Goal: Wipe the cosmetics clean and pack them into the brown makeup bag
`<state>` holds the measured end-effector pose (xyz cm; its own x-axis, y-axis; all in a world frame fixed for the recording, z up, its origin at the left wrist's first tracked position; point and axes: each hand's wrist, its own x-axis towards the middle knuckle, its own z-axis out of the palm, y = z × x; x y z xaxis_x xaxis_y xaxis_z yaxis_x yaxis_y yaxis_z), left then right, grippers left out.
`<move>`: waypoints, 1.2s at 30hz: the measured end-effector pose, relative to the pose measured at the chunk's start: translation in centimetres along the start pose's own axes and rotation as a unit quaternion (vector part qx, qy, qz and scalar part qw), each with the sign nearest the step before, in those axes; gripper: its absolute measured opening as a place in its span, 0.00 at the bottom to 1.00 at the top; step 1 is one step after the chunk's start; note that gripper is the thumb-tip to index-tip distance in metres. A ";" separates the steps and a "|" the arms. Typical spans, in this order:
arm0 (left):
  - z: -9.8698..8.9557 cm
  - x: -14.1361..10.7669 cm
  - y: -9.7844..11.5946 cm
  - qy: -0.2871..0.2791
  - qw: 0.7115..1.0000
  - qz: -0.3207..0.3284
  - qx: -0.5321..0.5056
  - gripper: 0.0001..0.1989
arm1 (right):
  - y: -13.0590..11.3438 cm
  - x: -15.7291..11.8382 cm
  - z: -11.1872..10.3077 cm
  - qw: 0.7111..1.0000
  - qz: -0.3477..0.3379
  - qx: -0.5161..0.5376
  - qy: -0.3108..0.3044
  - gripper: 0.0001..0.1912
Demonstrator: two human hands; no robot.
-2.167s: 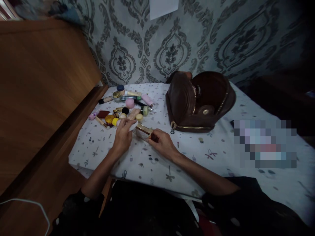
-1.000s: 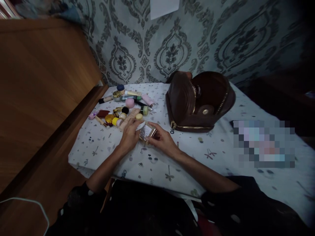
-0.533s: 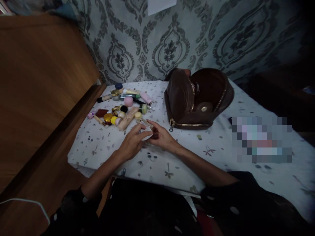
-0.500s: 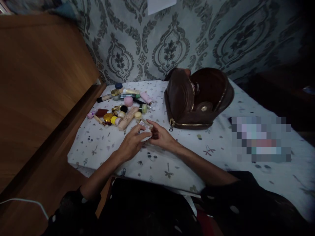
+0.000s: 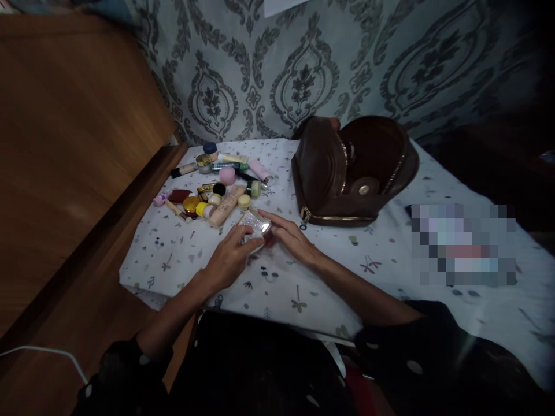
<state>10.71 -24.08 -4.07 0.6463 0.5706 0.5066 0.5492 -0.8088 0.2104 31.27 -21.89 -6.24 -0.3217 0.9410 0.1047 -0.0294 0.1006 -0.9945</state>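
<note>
Both hands sit closer together than two seconds ago: the left hand [image 5: 228, 259] has come in toward the right hand [image 5: 293, 240], uncovering the beige tube [image 5: 228, 206] that it partly hid. Between the fingers, the glittery box [image 5: 254, 221] has turned — its sparkling face now points up, where earlier its side showed.

Right now the right hand grasps the box at its right end, fingers stretched along the far side. Bent fingers of the left hand touch the near left side, thumb reaching toward the right end; I cannot tell whether they grip the box or only press on it.

Just beyond the left hand's fingertips lies the beige tube, with a small cream jar [image 5: 244, 200] at its right and a yellow cap [image 5: 202, 209] at its left. Farther off past that hand are a pink pot [image 5: 227, 175], a green jar [image 5: 254, 189] and a pink tube [image 5: 259, 170]. Beyond the right hand, well apart from the box, stands a brown bag [image 5: 325, 185] — unzipped and gaping. Under both hands spreads a printed white cloth [image 5: 277, 300].
</note>
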 end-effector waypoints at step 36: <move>0.3 -1.0 -4.1 0.050 0.982 -0.178 -0.045 0.26 | 0.7 0.3 0.2 1.000 0.019 -0.010 0.014 0.27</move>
<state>7.97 -21.32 -5.67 0.3637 0.8064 0.4663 0.6788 -0.5723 0.4601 30.99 -21.60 -6.95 -0.2953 0.9531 0.0670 0.0005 0.0703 -0.9975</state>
